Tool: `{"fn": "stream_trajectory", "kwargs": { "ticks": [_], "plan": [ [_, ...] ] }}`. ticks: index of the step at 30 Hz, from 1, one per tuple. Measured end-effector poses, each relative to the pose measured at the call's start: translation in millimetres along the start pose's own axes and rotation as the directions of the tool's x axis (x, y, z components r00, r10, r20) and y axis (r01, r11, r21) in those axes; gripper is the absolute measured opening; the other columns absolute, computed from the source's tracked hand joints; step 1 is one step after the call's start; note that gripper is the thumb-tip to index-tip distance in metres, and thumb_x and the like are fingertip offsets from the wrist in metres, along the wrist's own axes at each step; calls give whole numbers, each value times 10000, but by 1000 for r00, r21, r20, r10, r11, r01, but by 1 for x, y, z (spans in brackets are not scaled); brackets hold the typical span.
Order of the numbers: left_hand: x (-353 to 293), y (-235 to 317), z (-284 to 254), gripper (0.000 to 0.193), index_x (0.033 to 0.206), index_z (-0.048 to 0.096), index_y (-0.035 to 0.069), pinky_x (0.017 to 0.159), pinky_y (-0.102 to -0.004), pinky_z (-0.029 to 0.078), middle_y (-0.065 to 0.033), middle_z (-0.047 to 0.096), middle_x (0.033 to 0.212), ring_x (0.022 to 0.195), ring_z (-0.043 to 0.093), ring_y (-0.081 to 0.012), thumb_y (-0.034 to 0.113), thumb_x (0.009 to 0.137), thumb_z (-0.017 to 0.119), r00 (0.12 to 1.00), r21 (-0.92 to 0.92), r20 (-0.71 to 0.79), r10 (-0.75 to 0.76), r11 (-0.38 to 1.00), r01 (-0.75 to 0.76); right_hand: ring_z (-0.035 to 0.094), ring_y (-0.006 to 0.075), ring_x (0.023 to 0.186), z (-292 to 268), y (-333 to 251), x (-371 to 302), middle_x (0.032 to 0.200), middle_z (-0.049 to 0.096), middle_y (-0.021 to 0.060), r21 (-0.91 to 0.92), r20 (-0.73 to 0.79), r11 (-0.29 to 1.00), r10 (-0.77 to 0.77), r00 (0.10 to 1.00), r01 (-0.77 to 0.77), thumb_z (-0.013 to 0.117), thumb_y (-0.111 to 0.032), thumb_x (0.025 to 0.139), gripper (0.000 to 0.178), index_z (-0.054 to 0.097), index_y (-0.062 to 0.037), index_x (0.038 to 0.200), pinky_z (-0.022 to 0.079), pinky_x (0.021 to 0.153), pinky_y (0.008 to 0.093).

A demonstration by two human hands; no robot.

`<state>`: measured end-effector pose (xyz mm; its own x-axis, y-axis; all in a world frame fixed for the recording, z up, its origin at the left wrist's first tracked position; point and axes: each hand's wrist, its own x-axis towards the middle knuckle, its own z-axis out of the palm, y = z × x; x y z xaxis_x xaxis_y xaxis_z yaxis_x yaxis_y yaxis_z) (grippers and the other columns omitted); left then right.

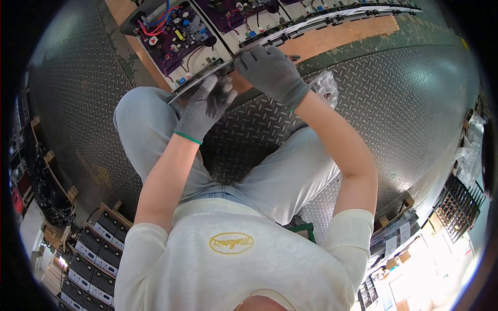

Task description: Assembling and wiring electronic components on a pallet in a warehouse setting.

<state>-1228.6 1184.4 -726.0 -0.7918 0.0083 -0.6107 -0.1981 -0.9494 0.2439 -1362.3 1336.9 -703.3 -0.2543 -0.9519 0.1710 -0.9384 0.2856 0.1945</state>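
Both my hands wear grey gloves. My left hand [201,110] is at the near edge of an opened electronic unit [179,39], its thumb and fingers apart and nothing visible between them. To its right, my right hand [272,75] curls its fingers down at the long dark front strip [218,72] of the unit. A short dark rod-like end [294,58] sticks out beside that hand; what the fingers grip is hidden. The unit shows a purple circuit board [181,36] with red and blue wires. A second purple board [233,13] lies to the right.
The units rest on a brown wooden board [358,39] over a patterned metal floor [410,83]. A clear plastic bag [324,87] lies by my right forearm. Stacked black-and-silver devices [93,254] stand at lower left, black racks [456,207] at far right. My bent legs [145,124] flank the work.
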Motion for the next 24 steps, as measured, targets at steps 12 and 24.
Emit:
{"fn": "stream_trajectory", "kwargs": {
  "ticks": [12, 24],
  "plan": [
    [9, -4, -1, 307, 1132, 543, 58, 738, -354, 535, -89, 613, 991, 834, 590, -184, 152, 855, 637, 991, 28, 130, 31, 999, -35, 536, 138, 948, 4, 10, -1, 957, 572, -47, 26, -65, 1000, -6, 998, 7, 576, -215, 764, 232, 580, -158, 988, 449, 732, 273],
    [22, -6, -18, 252, 1100, 570, 84, 713, -321, 536, -43, 597, 932, 802, 573, -150, 156, 865, 629, 982, 184, 168, 91, 975, -121, 589, 164, 943, 6, 16, -6, 956, 621, 4, 77, -86, 997, -21, 996, 27, 558, -215, 811, 192, 621, -156, 983, 469, 807, 325]
  ]
}}
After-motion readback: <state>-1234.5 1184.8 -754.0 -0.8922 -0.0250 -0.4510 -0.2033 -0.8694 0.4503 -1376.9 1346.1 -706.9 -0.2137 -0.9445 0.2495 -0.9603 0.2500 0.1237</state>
